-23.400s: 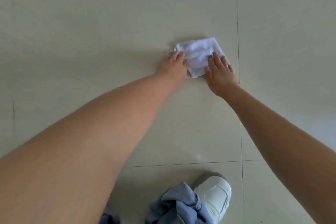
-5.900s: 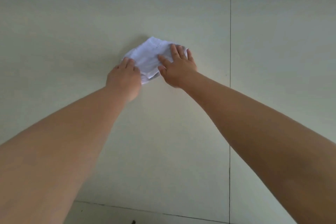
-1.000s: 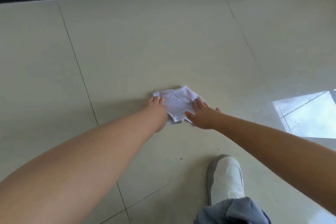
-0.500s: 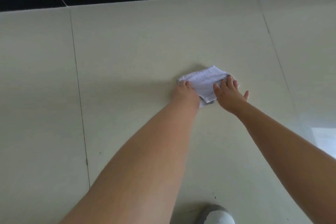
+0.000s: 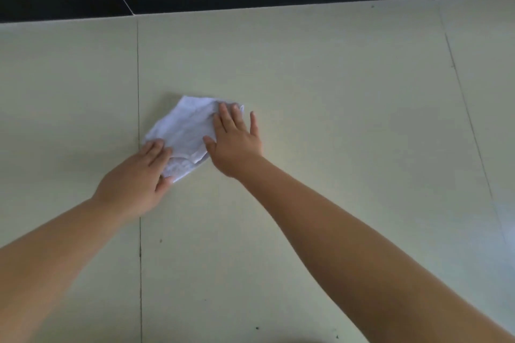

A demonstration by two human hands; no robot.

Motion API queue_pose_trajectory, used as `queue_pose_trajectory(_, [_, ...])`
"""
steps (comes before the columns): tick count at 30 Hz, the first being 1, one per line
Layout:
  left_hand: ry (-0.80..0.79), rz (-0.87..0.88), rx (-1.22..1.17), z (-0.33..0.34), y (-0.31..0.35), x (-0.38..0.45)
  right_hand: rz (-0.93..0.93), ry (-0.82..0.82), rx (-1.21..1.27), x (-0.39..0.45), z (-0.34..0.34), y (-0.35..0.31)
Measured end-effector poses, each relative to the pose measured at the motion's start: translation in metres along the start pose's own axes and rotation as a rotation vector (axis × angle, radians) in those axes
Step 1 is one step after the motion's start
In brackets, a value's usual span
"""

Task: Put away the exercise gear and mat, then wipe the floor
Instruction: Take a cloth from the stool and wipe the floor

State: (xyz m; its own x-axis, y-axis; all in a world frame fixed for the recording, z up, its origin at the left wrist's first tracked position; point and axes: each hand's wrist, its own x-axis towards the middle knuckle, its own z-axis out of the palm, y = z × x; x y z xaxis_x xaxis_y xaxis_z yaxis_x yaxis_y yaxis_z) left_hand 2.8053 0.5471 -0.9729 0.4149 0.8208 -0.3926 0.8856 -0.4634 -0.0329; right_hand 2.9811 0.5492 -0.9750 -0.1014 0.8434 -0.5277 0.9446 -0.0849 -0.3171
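Floor (image 5: 334,120) of pale tiles is lying wide around one folded white cloth (image 5: 186,131), which you are pressing flat just right of a tile seam, your left hand (image 5: 136,178) flat on its near corner, your right hand (image 5: 237,145) spread, fingers straight, on its right edge.

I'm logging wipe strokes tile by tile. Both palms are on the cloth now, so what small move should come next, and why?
Probably slide the white cloth toward the body along the grout line. The left hand and right hand press it flat, and dark specks dot the cream floor tile nearer the person.
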Motion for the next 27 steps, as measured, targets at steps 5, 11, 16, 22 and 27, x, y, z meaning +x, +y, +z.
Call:
queue_pose_trajectory(5, [0.063,0.288,0.095,0.015,0.024,-0.038,0.108,-0.002,0.024,-0.078,0.041,0.024])
queue_pose_trajectory(11, [-0.067,0.472,-0.016,-0.024,0.143,0.025,0.526,-0.020,-0.045,-0.127,0.019,0.123])
queue_pose_trajectory(16, [-0.042,0.363,-0.047,-0.050,0.208,0.102,0.628,0.056,0.014,-0.082,-0.033,0.187])
queue_pose_trajectory(22, [0.002,0.259,-0.021,-0.069,0.168,0.150,0.503,0.100,0.013,0.000,-0.079,0.180])
queue_pose_trajectory(27, [-0.028,0.114,0.030,-0.070,0.072,0.153,0.307,0.078,-0.084,0.067,-0.091,0.116])
